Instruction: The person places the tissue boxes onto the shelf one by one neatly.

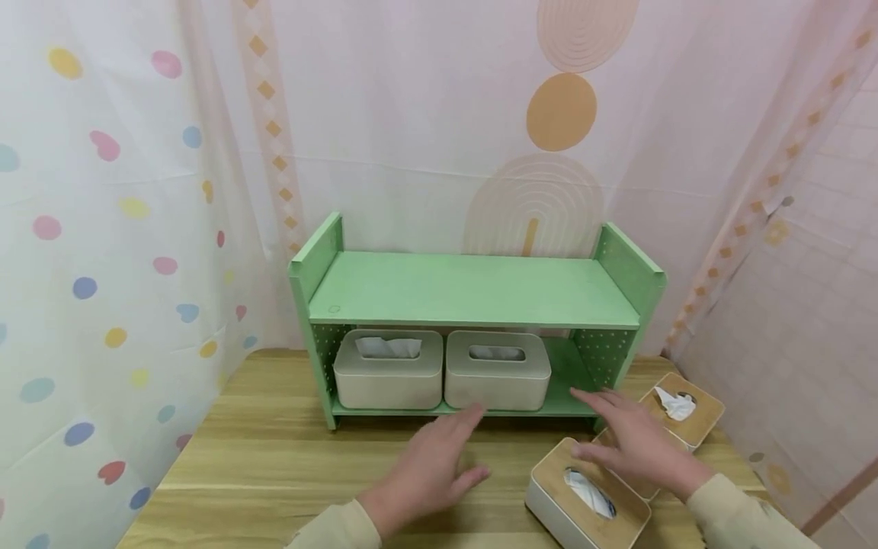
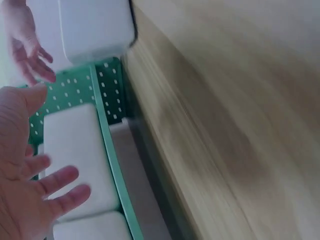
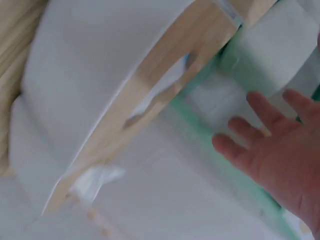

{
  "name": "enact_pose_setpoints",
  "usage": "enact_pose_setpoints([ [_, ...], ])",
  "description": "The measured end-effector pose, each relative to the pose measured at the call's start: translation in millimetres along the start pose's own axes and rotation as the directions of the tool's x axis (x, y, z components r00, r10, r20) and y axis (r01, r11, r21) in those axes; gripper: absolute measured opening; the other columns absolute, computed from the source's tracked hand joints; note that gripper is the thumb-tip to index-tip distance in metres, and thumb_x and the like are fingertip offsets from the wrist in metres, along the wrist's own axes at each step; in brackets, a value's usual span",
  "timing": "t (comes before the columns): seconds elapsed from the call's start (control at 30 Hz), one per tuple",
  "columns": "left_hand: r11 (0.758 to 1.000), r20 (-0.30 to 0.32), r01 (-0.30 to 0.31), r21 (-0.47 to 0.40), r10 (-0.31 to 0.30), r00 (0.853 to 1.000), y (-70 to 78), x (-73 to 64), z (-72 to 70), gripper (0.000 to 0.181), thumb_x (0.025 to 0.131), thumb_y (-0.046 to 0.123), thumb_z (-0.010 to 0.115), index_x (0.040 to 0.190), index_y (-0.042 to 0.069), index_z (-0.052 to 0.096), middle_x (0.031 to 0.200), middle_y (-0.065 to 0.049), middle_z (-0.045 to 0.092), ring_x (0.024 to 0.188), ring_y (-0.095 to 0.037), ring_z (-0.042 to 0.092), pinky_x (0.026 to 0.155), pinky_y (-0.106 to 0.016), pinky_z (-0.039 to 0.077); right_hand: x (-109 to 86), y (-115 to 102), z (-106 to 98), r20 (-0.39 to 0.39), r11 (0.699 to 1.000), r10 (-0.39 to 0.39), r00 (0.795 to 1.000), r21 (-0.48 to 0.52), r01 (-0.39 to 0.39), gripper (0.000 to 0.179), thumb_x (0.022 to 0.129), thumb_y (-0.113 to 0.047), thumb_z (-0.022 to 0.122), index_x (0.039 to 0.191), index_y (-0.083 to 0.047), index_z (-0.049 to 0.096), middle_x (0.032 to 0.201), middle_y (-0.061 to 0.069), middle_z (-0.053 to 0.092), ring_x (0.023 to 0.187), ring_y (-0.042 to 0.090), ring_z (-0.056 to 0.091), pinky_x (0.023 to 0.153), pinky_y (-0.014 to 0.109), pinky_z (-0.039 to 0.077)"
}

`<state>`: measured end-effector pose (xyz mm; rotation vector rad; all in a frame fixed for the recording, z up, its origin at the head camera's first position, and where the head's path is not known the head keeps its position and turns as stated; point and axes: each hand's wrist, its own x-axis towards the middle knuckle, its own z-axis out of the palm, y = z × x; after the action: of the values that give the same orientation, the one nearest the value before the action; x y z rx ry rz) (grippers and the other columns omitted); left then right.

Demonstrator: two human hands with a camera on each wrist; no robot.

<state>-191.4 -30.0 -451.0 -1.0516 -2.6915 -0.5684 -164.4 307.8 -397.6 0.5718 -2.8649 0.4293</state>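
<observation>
- Head view: holding nothing in spread left grip [image 1: 421, 469], just before grey tissue boxes [image 1: 497, 390] on shelf [image 1: 568, 374].
- Holding nothing in spread right grip [image 1: 639, 442], above wood-topped tissue boxes [image 1: 571, 505] on counter [image 1: 261, 457].

"What hangs at the far side?"
"A big pale cloth [image 1: 405, 114] with folds. It has an orange circle [image 1: 562, 112] on it."
"And on the left?"
"A white cloth [image 1: 140, 320] with pink, blue and yellow dots and some hearts."
"What's on the right?"
"A pale wall covering [image 1: 809, 252] with faint squares."
"Any furniture?"
"A stripy wooden table [image 1: 261, 442]. A green shelf [image 1: 473, 288] stands on it."
"How's the light?"
"Soft, and pinkish up on the right."
</observation>
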Motion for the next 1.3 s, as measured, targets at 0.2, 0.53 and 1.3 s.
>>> enact_pose_setpoints([
  [0.2,0.960,0.167,0.078,-0.269,-0.033,0.985,20.3,-3.5,5.8,0.072,0.101,0.051,0.072,0.159,0.014,0.049,0.160,-0.003,0.057,0.141,-0.029,0.061,0.114,-0.047,0.053,-41.1,26.4,-17.4,0.166,1.000,-0.004,0.986,-0.023,0.008,0.131,0.054,-0.068,0.093,0.158,-0.003,0.047,0.156,0.031,0.052,0.142,0.065,0.042,0.100,0.083,0.043],
  [0.53,0.745,0.345,0.290,-0.601,-0.085,0.935,33.1,4.5,32.5,0.076,0.101,0.041,0.075,0.161,0.006,0.044,0.157,-0.007,0.058,0.123,-0.019,0.064,0.095,-0.029,0.057,-52.3,21.7,7.7,0.162,0.968,-0.014,0.987,-0.245,0.054,0.124,0.050,-0.032,0.099,0.159,-0.003,0.045,0.154,0.022,0.057,0.144,0.054,0.048,0.107,0.076,0.044],
  [1.3,0.666,0.375,0.399,-0.631,-0.189,0.908,-0.7,-64.3,4.5,0.077,0.101,0.045,0.074,0.158,0.002,0.046,0.146,-0.016,0.063,0.118,-0.030,0.066,0.087,-0.035,0.056,-14.9,-43.8,58.2,-0.232,0.970,-0.016,0.973,-0.240,-0.042,0.103,0.072,-0.029,0.101,0.155,0.003,0.048,0.124,0.020,0.075,0.113,0.039,0.071,0.099,0.056,0.058],
])
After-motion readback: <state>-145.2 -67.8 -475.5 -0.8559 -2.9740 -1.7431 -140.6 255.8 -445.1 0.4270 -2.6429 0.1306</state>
